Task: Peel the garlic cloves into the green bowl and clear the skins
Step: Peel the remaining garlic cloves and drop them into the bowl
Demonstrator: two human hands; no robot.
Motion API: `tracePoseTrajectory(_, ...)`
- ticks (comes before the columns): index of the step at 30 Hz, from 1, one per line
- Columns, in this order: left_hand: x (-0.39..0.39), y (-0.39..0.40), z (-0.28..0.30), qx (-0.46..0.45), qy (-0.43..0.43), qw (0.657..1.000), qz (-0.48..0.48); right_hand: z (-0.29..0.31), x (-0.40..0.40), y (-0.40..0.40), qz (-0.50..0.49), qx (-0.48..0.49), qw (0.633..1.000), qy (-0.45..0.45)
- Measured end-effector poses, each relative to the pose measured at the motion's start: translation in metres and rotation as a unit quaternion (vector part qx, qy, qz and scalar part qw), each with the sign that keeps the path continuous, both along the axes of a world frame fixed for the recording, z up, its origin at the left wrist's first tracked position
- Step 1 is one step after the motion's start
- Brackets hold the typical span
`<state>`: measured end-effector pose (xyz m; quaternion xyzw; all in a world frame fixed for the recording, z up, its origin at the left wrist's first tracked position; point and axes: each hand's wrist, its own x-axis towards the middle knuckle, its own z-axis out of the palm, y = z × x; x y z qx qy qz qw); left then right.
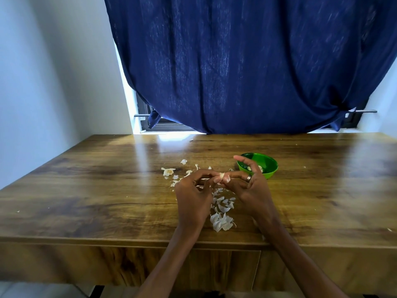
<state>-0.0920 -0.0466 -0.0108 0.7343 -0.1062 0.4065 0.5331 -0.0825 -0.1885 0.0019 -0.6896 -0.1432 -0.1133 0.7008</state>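
Both hands meet above the wooden counter [86, 190]. The left hand [193, 196] and right hand [249, 186] pinch one garlic clove [224, 178] between curled fingers. The green bowl [269, 166] sits just behind the right hand, with peeled cloves inside. Loose skins [221, 222] lie scattered beneath and left of the hands.

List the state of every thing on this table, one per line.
garlic clove: pinched between both hands, partly skinned
left hand: pinching the clove
right hand: pinching the clove
green bowl: upright, peeled cloves inside
skins: scattered on table
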Motion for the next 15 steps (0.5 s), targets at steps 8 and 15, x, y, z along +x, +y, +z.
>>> tracePoseTrajectory(8, 0.0028, 0.0004, -0.0005, 0.043, 0.054, 0.996, -0.049, 0.0031, -0.0049, -0.0004, 0.004, 0.003, 1.0, -0.014)
tracePoseTrajectory(15, 0.0027, 0.0016, 0.0015, 0.004, 0.102, 0.991, -0.084, 0.0041, -0.0061, 0.0002, 0.0, -0.03, 0.999, -0.022)
